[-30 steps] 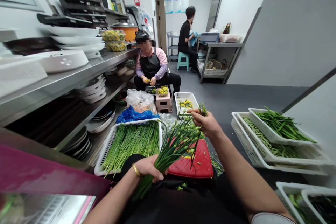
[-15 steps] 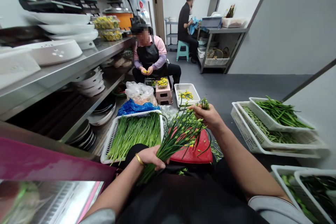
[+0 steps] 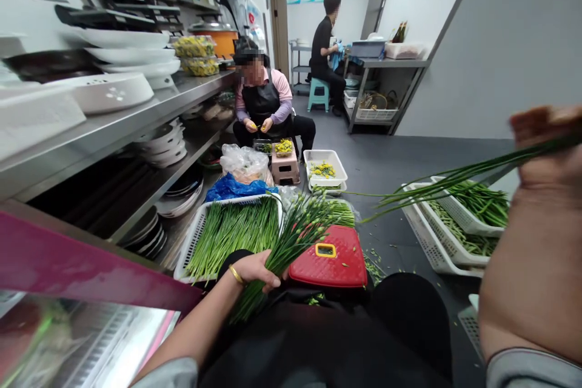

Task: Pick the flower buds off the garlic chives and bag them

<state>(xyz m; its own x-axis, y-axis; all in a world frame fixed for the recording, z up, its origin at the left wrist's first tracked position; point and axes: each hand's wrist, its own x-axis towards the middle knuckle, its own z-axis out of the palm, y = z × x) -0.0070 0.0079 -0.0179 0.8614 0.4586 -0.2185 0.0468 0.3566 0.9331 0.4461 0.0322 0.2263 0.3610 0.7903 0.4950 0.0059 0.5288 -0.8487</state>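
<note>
My left hand (image 3: 258, 271) is closed round a thick bunch of flowering chives (image 3: 297, 227), their budded tips fanned up and to the right. Far out to the right, my raised right hand (image 3: 545, 145) grips a few long chive stems (image 3: 436, 182), which trail back toward the left, clear of the bunch. That hand is partly cut off by the frame edge and blurred. Below and right of the bunch lies a red plastic stool (image 3: 327, 264) with a yellow-rimmed slot. Left of my left hand, a white basket (image 3: 185, 254) holds many cut chives laid side by side.
A co-worker (image 3: 264, 97) in a black apron sits ahead, fingering yellow flowers. Another person (image 3: 325, 48) sits farther back on a teal stool (image 3: 318, 95). White baskets of green beans (image 3: 477, 200) stand at right. A steel shelf (image 3: 195, 88) with dishes runs along the left.
My right hand has swung outward to the right and up, drawing several stems away from the bunch. My left hand keeps its hold in nearly the same place. More of the red stool shows.
</note>
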